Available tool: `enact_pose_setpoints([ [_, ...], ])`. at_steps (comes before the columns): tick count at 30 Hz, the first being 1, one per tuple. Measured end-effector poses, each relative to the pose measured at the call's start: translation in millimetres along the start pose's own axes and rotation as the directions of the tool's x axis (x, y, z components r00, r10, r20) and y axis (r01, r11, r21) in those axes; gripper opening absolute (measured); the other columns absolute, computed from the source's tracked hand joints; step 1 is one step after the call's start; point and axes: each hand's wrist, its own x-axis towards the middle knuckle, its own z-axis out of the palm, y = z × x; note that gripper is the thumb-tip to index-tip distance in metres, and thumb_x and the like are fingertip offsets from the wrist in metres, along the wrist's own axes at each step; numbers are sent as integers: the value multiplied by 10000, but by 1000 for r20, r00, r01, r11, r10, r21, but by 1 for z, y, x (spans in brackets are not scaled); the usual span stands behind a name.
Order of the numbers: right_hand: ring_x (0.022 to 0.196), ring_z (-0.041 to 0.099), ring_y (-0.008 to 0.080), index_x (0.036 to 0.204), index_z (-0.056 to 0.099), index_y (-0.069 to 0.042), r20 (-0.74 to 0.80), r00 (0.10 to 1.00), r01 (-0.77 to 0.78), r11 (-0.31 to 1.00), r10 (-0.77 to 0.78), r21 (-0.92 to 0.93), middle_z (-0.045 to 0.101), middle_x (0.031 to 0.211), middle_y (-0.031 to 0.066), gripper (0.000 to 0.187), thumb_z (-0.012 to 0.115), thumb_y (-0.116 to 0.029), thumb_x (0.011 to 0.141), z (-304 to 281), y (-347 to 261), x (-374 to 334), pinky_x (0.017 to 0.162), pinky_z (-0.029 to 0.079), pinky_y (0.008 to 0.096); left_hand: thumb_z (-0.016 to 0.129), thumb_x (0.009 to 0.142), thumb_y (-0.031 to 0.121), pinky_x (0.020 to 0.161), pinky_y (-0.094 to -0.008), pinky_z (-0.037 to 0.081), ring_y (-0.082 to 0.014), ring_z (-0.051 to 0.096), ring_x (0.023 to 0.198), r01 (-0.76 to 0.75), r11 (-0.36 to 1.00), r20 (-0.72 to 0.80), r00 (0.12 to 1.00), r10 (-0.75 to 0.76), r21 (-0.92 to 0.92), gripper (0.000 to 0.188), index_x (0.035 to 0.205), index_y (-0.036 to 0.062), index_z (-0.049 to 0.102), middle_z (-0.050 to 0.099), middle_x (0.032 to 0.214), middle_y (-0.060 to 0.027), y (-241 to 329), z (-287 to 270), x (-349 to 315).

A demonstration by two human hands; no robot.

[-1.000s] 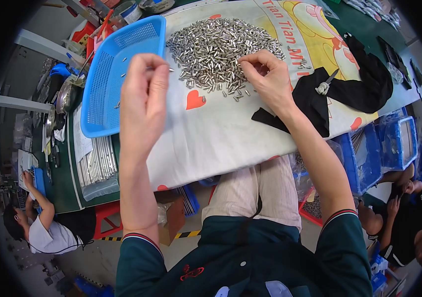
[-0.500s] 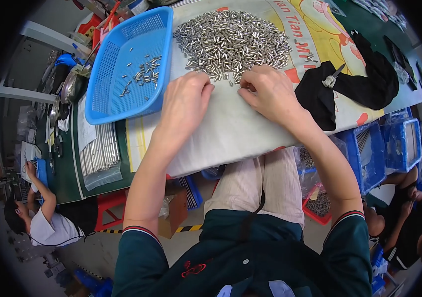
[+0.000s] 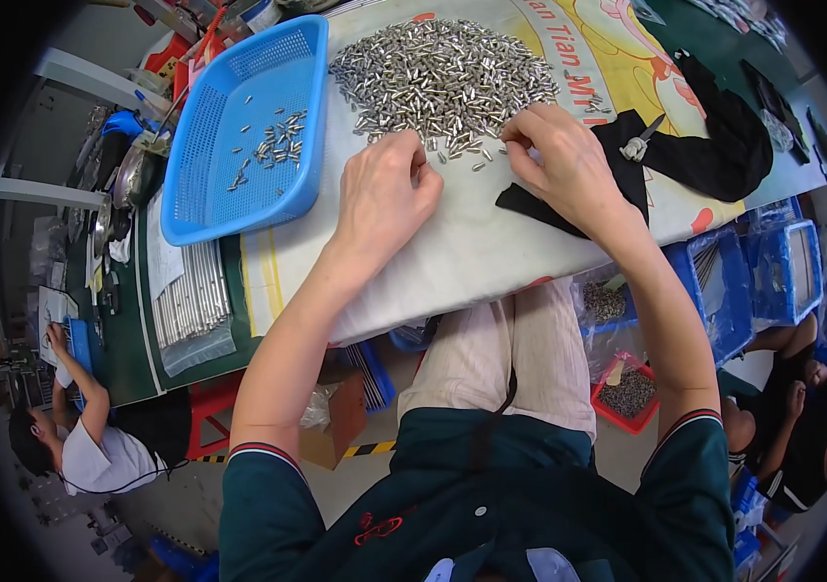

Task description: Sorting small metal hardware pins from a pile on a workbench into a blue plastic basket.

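Small pointed silvery metal pins (image 3: 447,78) lie in a broad heap on the cloth-covered table, a few loose along its near edge. My left hand (image 3: 389,189) is at the heap's near left edge, fingers curled and thumb pressed in; whatever it holds is hidden. At the near right edge, my right hand (image 3: 559,160) has its fingers bent down in a pinch, its contents also out of sight. A black cloth (image 3: 724,165) lies to the right, one corner reaching under my right hand. Left of my left hand stands a blue perforated basket (image 3: 176,209) with scattered pins inside.
A small blade with a wrapped handle (image 3: 641,141) rests on the black cloth. Bagged metal rods (image 3: 195,306) lie at left. Blue crates (image 3: 719,301) and a red tray of small parts (image 3: 627,393) sit below the table's right side. Other people work at both sides.
My hands have moved apart, the right one rightward and the left slightly right and nearer me. A corner of the black cloth now extends further left, under my right hand.
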Motion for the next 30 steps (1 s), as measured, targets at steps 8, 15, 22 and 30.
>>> enact_pose_setpoints([
  [8,776,592,318,744,625,-7,115,993,23,998,-16,-58,610,743,137,94,564,-78,733,15,-13,6,685,479,415,560,693,86,598,-436,465,-343,585,622,-60,986,-34,997,66,154,93,694,-8,558,599,681,-175,1,21,20],
  [15,757,610,323,747,641,-29,66,998,28,997,-24,-68,632,746,137,103,544,-43,713,-1,11,19,674,483,430,560,683,28,631,-450,477,-340,584,666,-168,955,-11,984,175,244,43,703,-7,574,576,708,-167,2,22,20],
  [22,843,587,260,707,626,-60,288,898,377,919,-332,-117,594,755,76,36,607,-74,679,4,11,27,714,484,376,564,684,29,633,-447,480,-333,588,678,-196,937,90,980,177,289,58,708,7,611,572,717,-153,7,10,12],
  [30,836,592,265,732,641,-38,368,843,469,871,-393,-145,604,777,88,88,628,-73,653,11,9,34,750,488,367,566,689,17,630,-447,483,-339,589,673,-215,941,122,974,189,262,50,695,4,614,577,718,-154,10,10,12],
])
